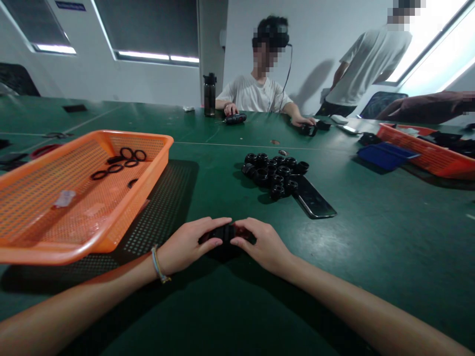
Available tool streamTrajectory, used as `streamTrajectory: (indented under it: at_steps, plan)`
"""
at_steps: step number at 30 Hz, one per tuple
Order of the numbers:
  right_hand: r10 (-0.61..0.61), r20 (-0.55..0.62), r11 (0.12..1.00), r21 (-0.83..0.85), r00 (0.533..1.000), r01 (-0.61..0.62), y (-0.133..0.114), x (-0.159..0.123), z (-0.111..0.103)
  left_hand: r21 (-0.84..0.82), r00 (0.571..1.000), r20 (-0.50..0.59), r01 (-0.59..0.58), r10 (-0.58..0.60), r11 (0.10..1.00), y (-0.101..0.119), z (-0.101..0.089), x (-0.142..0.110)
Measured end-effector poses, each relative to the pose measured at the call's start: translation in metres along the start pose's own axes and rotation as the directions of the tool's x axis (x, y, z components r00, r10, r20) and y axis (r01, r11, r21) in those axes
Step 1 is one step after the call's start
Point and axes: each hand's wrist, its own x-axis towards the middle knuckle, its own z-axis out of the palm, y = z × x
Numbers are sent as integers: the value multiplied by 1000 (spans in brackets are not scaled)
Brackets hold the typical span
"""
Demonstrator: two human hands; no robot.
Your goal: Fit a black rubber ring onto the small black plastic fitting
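Between my two hands is a black cylindrical part (227,232), held low over the green table. My left hand (193,240), with a thin band at the wrist, has thumb and fingers closed around its left side. Gripping the right side is my right hand (261,242), its thumb and fingertips pinched together. The fingers cover much of the part, so its full shape is hidden. Beyond my hands, several black ring-mouthed parts (274,170) stand in a cluster, some against a dark smartphone (313,197) lying flat.
An orange mesh basket (143,210) on the left holds several black rings (115,168) and a small clear bag (65,198). A blue tray (388,156) and a red-orange basket (441,165) stand at right. Across the table (356,257), a seated person handles dark objects beside a bottle (210,96).
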Motion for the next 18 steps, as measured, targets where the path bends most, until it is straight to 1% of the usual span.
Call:
streamTrajectory:
  at_steps: [4,11,15,18]
  plan:
    - [-4,-1,1000,-5,1000,4,0,0,0,1,1000,2,5,-5,1000,1,0,0]
    - [1,37,999,-34,999,0,-1,1,-1,4,1000,-1,-2,2,1000,-1,1,0]
    - [-27,3,999,-45,1000,27,0,1,1,-29,1000,-10,3,-3,1000,-1,1,0]
    - [-89,-49,996,-19,995,88,2,-1,1,-72,999,-34,-7,5,997,0,0,0]
